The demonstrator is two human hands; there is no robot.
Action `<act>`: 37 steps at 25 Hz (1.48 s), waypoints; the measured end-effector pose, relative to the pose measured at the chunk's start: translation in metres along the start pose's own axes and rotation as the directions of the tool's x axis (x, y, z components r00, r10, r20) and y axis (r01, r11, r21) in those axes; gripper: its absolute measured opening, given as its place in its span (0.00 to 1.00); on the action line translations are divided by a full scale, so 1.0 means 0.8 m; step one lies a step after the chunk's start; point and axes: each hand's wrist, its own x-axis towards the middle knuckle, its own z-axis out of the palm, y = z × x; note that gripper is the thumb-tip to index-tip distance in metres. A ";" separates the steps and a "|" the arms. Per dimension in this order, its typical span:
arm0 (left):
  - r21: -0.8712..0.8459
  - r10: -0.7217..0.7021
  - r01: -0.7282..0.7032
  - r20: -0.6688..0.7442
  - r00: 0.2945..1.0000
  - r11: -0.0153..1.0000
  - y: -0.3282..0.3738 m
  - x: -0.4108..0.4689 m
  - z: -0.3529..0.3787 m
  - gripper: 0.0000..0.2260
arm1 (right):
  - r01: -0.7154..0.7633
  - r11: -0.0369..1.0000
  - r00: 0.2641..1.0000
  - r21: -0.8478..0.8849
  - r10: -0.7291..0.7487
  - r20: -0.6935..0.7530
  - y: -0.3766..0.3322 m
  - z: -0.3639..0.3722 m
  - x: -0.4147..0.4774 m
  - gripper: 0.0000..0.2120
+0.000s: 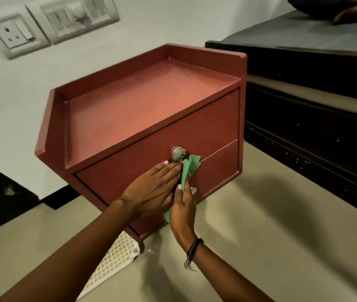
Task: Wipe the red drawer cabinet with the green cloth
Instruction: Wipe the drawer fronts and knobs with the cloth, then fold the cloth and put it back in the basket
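both forearms reached in: right hand [183, 207] pinched the green cloth [189, 168] upright beside the flat, open left hand [151, 191] against the red drawer cabinet [151, 110], under its knob [178, 153].

light: dim, warm | shadows: soft (rightward) | edges: bent, perhaps slightly blurred

We see the red drawer cabinet [142, 118] standing upright, both drawers closed; our crumpled green cloth [189, 168] presses its upper drawer front, right of the knob.
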 end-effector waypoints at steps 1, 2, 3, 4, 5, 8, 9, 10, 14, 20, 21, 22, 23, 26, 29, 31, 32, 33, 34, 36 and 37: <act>-0.009 -0.006 0.006 -0.009 1.000 1.000 -0.001 -0.004 -0.002 0.28 | -0.022 1.000 0.999 0.000 0.022 0.044 -0.005 -0.001 -0.007 0.24; -0.016 -0.012 0.012 -0.013 1.000 1.000 -0.001 -0.008 -0.004 0.28 | -0.036 0.999 0.997 0.003 0.036 0.070 -0.009 -0.003 -0.010 0.23; -0.026 -0.022 0.022 -0.013 1.000 0.999 0.000 -0.012 -0.006 0.29 | -0.039 0.999 0.995 0.000 0.039 0.091 -0.012 -0.007 -0.012 0.22; -0.047 -0.039 0.038 -0.013 0.999 0.998 0.000 -0.017 -0.008 0.30 | -0.031 0.999 0.993 -0.011 0.032 0.110 -0.016 -0.012 -0.014 0.22; -0.067 -0.063 0.062 -0.011 0.998 0.996 0.000 -0.022 -0.010 0.30 | -0.021 0.999 0.991 -0.025 0.024 0.128 -0.022 -0.017 -0.015 0.22; -0.034 -0.122 0.120 -0.064 0.990 0.992 -0.005 -0.041 -0.017 0.29 | 0.007 1.000 0.989 -0.024 -0.003 0.145 -0.042 -0.019 -0.020 0.22; -0.011 -0.142 0.141 -0.082 0.987 0.990 -0.007 -0.047 -0.019 0.29 | 0.015 1.000 0.990 -0.012 -0.013 0.143 -0.050 -0.015 -0.022 0.21; -0.002 -0.164 0.165 -0.101 0.981 0.986 -0.010 -0.053 -0.021 0.29 | 0.019 1.000 0.990 -0.012 -0.017 0.143 -0.059 -0.009 -0.025 0.21; 0.015 -0.225 0.234 -0.210 0.951 0.972 -0.023 -0.080 -0.034 0.30 | 0.159 0.979 0.962 -0.126 -0.125 0.243 -0.081 0.016 -0.054 0.23; 0.070 -0.233 0.259 -0.257 0.938 0.963 -0.031 -0.100 -0.024 0.29 | 0.340 0.919 0.929 -0.200 -0.296 0.220 -0.112 0.018 -0.040 0.25; 0.058 -0.244 0.267 -0.262 0.934 0.962 -0.031 -0.098 -0.025 0.28 | 0.360 0.902 0.922 -0.239 -0.304 0.239 -0.119 0.022 -0.040 0.25; 0.042 -0.249 0.270 -0.267 0.931 0.962 -0.032 -0.099 -0.025 0.27 | 0.375 0.885 0.913 -0.276 -0.301 0.274 -0.124 0.026 -0.044 0.26; 0.030 -0.248 0.266 -0.275 0.929 0.964 -0.032 -0.102 -0.024 0.26 | 0.399 0.863 0.898 -0.310 -0.299 0.323 -0.125 0.028 -0.050 0.27; 0.041 -0.198 0.218 -0.284 0.938 0.975 -0.035 -0.125 -0.017 0.25 | 0.513 0.792 0.819 -0.330 -0.338 0.463 -0.113 0.017 -0.057 0.26; 0.000 -0.217 0.226 -0.265 0.939 0.974 -0.034 -0.138 -0.028 0.22 | 0.439 0.879 0.843 -0.187 -0.331 0.424 -0.111 -0.003 -0.050 0.22; -0.104 -0.291 0.273 -0.272 0.917 0.957 -0.030 -0.137 -0.045 0.21 | 0.398 0.904 0.851 -0.155 -0.301 0.430 -0.118 -0.009 -0.055 0.19; -0.158 -0.324 0.290 -0.282 0.903 0.944 -0.027 -0.135 -0.054 0.20 | 0.412 0.897 0.843 -0.160 -0.308 0.441 -0.124 -0.011 -0.058 0.19; -0.196 -0.353 0.306 -0.293 0.889 0.932 -0.025 -0.134 -0.062 0.20 | 0.439 0.885 0.830 -0.158 -0.331 0.450 -0.129 -0.010 -0.060 0.18; -0.230 -0.380 0.319 -0.309 0.872 0.920 -0.023 -0.136 -0.068 0.20 | 0.466 0.872 0.814 -0.149 -0.357 0.459 -0.135 -0.010 -0.061 0.18; -0.365 -0.460 0.335 -0.343 0.819 0.869 -0.020 -0.144 -0.077 0.21 | 0.508 0.852 0.775 -0.123 -0.390 0.498 -0.149 -0.011 -0.058 0.19; -0.466 -0.529 0.345 -0.354 0.771 0.815 -0.016 -0.152 -0.081 0.22 | 0.535 0.838 0.741 -0.111 -0.402 0.538 -0.157 -0.012 -0.058 0.19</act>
